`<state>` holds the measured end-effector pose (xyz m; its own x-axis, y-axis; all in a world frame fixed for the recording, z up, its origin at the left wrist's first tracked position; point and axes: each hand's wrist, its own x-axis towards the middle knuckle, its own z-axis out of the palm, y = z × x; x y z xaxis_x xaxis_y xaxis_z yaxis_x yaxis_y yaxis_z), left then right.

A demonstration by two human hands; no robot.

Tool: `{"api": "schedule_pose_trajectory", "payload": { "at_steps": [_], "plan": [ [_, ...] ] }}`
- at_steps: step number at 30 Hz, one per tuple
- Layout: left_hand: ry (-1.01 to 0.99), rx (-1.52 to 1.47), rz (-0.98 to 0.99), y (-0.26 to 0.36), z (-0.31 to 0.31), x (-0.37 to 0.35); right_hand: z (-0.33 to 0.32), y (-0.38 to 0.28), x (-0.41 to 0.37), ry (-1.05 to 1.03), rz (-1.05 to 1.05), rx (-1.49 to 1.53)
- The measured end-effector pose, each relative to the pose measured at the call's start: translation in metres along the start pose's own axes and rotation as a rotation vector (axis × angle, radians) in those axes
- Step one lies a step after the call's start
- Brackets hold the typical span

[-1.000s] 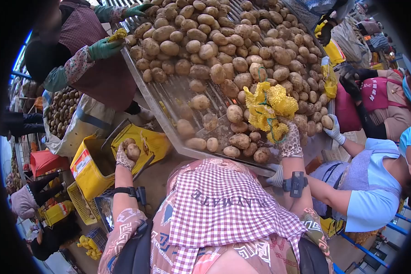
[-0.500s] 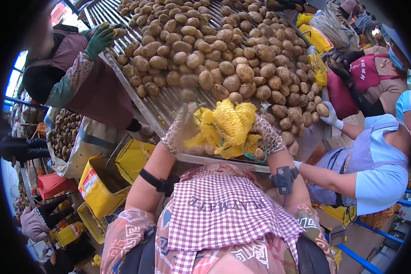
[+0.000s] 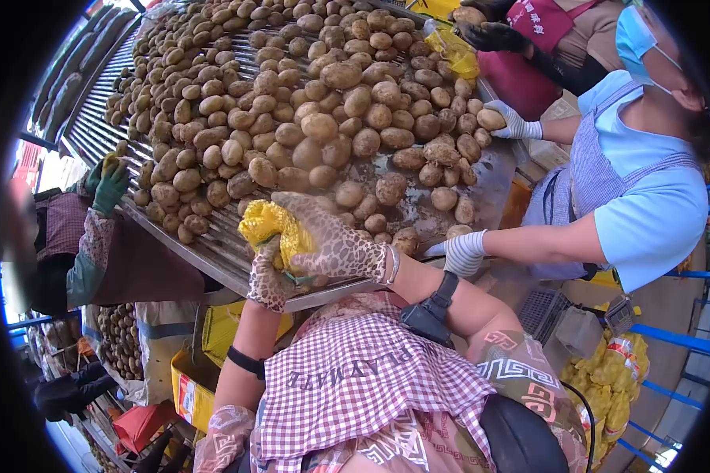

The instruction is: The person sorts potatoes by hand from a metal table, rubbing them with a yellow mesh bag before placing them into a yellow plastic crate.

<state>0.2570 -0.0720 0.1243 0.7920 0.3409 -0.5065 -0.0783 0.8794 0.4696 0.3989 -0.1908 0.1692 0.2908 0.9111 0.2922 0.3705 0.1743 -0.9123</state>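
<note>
A bunched yellow mesh bag (image 3: 265, 224) with a green drawstring is between my two hands at the near edge of the sorting table. My left hand (image 3: 267, 282), in a leopard-print glove, is closed round its lower part. My right hand (image 3: 327, 236), gloved alike, presses on the bag from the right, its fingers over the top and partly hiding it. Just beyond my hands, many potatoes (image 3: 319, 126) lie heaped on the slatted metal table (image 3: 248, 272).
At the right, a co-worker's striped-gloved hand (image 3: 493, 118) holds a potato. Another person's green-gloved hand (image 3: 110, 189) is at the left edge. A yellow basket (image 3: 197, 382) stands low on the left. Filled yellow mesh bags (image 3: 607, 378) lie at the right.
My view has swung to the right. My hands have come closer together and the spread mesh bag is now bunched between them. The right hand has moved across to the left.
</note>
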Motion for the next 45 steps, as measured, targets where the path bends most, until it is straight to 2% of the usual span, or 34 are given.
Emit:
{"api": "schedule_pose_trajectory", "payload": {
  "at_steps": [1, 3, 4, 5, 7, 8, 9, 10, 11, 12, 13, 15, 16, 17, 19, 20, 22, 23, 25, 26, 27, 29, 30, 31, 33, 34, 37, 38, 40, 41, 43, 44, 45],
  "plan": [
    [-0.003, 0.006, -0.005, 0.001, -0.001, 0.002, -0.003, 0.003, -0.004, 0.008, 0.001, -0.001],
    [-0.011, -0.010, 0.055, 0.008, -0.006, 0.006, -0.003, 0.014, -0.011, 0.314, 0.265, -0.110],
    [-0.048, -0.067, 0.025, 0.010, 0.004, 0.000, -0.001, 0.023, -0.014, 0.374, 0.252, -0.024],
    [-0.093, 0.193, 0.154, -0.002, 0.008, 0.003, 0.006, 0.029, -0.019, 0.378, 0.242, -0.014],
    [-0.145, 0.684, 0.332, -0.036, 0.014, 0.009, 0.020, 0.030, -0.033, 0.229, 0.417, 0.818],
    [-0.254, 1.173, 0.418, -0.040, 0.006, 0.022, 0.018, 0.034, -0.039, 0.228, 0.414, 0.821],
    [-0.364, 1.664, 0.493, -0.042, 0.003, 0.034, 0.011, 0.036, -0.048, 0.282, 0.530, 0.944],
    [-0.361, 1.665, 0.494, -0.039, 0.022, 0.036, 0.003, 0.037, -0.057, 0.335, 0.649, 1.065],
    [-0.486, 1.683, 0.363, -0.037, 0.041, 0.038, -0.003, 0.037, -0.067, 0.331, 0.652, 1.066],
    [-0.610, 1.694, 0.227, -0.036, 0.053, 0.037, -0.009, 0.035, -0.079, 0.423, 0.677, 0.968],
    [-0.608, 1.696, 0.219, -0.035, 0.052, 0.036, -0.016, 0.030, -0.088, 0.516, 0.701, 0.870],
    [-0.800, 1.550, 0.077, -0.034, 0.052, 0.039, -0.044, 0.009, -0.109, 0.571, 0.800, 0.681],
    [-0.806, 1.471, -0.023, -0.027, 0.067, 0.040, -0.055, 0.012, -0.129, 0.582, 0.802, 0.683],
    [-0.700, 1.678, -0.191, -0.014, 0.083, 0.049, -0.064, 0.017, -0.153, 0.606, 0.742, 0.623],
    [-0.453, 1.517, -0.073, -0.018, 0.098, 0.064, -0.069, 0.026, -0.195, 0.635, 0.693, 0.556],
    [-0.458, 1.508, -0.083, -0.024, 0.105, 0.077, -0.067, 0.028, -0.214, 0.700, 0.721, 0.560],
    [-0.457, 1.986, 0.584, -0.039, 0.123, 0.103, -0.063, 0.025, -0.230, 0.766, 0.714, 0.591],
    [-0.454, 1.981, 0.585, -0.052, 0.134, 0.110, -0.061, 0.022, -0.230, 0.763, 0.716, 0.587],
    [-0.397, 2.245, 0.396, -0.074, 0.156, 0.121, -0.053, 0.020, -0.224, 0.783, 0.689, 0.541],
    [-0.450, 2.287, 0.391, -0.085, 0.148, 0.136, -0.049, 0.019, -0.224, 0.767, 0.679, 0.505],
    [-0.460, 2.293, 0.396, -0.091, 0.143, 0.145, -0.047, 0.020, -0.226, 0.778, 0.673, 0.507],
    [-0.428, 2.082, 0.273, -0.096, 0.135, 0.163, -0.047, 0.025, -0.230, 0.723, 0.635, 0.484],
    [-0.419, 1.682, 0.162, -0.103, 0.116, 0.176, -0.048, 0.026, -0.232, 0.722, 0.601, 0.510],
    [-0.430, 1.691, 0.160, -0.102, 0.119, 0.175, -0.051, 0.025, -0.233, 0.734, 0.597, 0.513],
    [-0.305, 0.326, -0.567, -0.096, 0.124, 0.166, -0.055, 0.023, -0.231, 0.729, 0.570, 0.649],
    [-0.313, 0.174, -0.613, -0.090, 0.140, 0.149, -0.056, 0.026, -0.231, 0.727, 0.564, 0.658],
    [-0.370, 0.114, -0.596, -0.096, 0.140, 0.145, -0.063, 0.025, -0.225, 0.665, 0.613, 0.519],
    [-0.371, 0.111, -0.593, -0.100, 0.137, 0.149, -0.067, 0.021, -0.222, 0.639, 0.555, 0.530],
    [-0.132, 0.308, -0.582, -0.113, 0.122, 0.163, -0.074, 0.020, -0.222, 0.602, 0.499, 0.535],
    [-0.132, 0.300, -0.575, -0.121, 0.115, 0.169, -0.075, 0.024, -0.225, 0.596, 0.502, 0.516],
    [-0.089, 0.794, -0.391, -0.137, 0.117, 0.172, -0.079, 0.026, -0.226, 0.579, 0.501, 0.494],
    [0.011, 0.866, -0.264, -0.148, 0.129, 0.170, -0.081, 0.024, -0.224, 0.583, 0.487, 0.482],
    [0.013, 0.860, -0.258, -0.158, 0.131, 0.173, -0.083, 0.022, -0.221, 0.588, 0.472, 0.471]
  ]
}}
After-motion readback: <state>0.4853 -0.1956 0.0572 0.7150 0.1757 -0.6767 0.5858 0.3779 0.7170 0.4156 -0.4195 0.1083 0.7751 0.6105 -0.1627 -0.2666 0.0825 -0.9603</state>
